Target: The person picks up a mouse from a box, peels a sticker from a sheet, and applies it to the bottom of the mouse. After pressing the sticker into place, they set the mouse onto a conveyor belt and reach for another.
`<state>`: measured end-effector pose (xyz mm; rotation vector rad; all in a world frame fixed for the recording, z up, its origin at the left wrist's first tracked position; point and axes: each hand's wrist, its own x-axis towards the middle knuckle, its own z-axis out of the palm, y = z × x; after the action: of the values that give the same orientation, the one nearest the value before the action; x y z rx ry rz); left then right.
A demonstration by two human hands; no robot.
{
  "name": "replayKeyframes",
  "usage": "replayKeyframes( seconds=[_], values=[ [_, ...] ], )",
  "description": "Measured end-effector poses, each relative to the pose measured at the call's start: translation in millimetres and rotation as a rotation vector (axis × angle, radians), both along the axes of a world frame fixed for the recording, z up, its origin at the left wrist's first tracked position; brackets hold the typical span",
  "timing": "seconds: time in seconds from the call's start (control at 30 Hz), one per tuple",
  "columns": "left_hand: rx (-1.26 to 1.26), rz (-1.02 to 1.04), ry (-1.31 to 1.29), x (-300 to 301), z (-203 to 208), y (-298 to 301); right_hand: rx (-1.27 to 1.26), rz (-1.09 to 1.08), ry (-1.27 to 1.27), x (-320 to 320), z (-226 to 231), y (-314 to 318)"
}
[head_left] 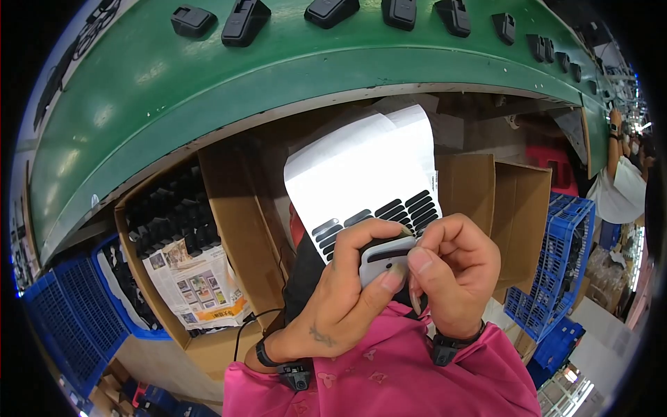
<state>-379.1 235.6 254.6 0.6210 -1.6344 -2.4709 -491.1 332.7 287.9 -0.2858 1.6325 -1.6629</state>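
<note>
My left hand (347,292) is wrapped round a small light-grey plastic piece (381,267) with a dark oblong recess near its top edge and a small dark hole below. The thumb lies across its face and the fingers curl behind. Against its right edge, my right hand (455,267) is closed in a pinch of thumb and forefinger; whatever is between the tips is too small to make out. A narrow greyish strip (415,295) shows under the right thumb. Just beyond both hands lies a white sheet (361,160) with rows of black oblong stickers (392,208).
A green workbench (278,80) with a row of black charger-like cradles (399,12) crosses ahead. At left stands a cardboard box (243,236) with black parts and newspaper, near a blue crate (69,320). Another carton (517,215) and blue crate (556,257) are at right.
</note>
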Motion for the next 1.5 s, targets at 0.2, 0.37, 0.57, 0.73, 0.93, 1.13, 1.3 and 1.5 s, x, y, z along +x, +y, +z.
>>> replayKeyframes(
  seconds=[0.2, 0.37, 0.57, 0.73, 0.93, 1.13, 1.3, 1.5],
  values=[
    [-0.057, 0.01, 0.006, 0, -1, 1, -0.081, 0.01, -0.004, 0, -6, 5],
    [-0.06, 0.027, 0.034, 2, -5, 3, -0.054, 0.005, 0.026, 2, -8, 5],
    [-0.082, 0.044, 0.053, 1, -5, 4, -0.029, 0.001, 0.046, 2, -9, 5],
    [-0.086, 0.045, 0.059, 0, -6, 4, 0.01, -0.018, 0.104, 4, -9, -1],
    [-0.138, 0.042, 0.05, 1, -10, 4, 0.003, -0.022, 0.119, 4, -13, -1],
    [0.177, 0.078, 0.018, 1, -15, 2, 0.092, 0.048, 0.173, -9, -25, 7],
    [0.259, 0.185, 0.104, -2, -24, 3, 0.17, 0.124, 0.216, -9, -36, 18],
    [0.18, 0.225, 0.165, -3, -21, 5, 0.076, 0.312, 0.287, -11, -42, 19]
  ],
)
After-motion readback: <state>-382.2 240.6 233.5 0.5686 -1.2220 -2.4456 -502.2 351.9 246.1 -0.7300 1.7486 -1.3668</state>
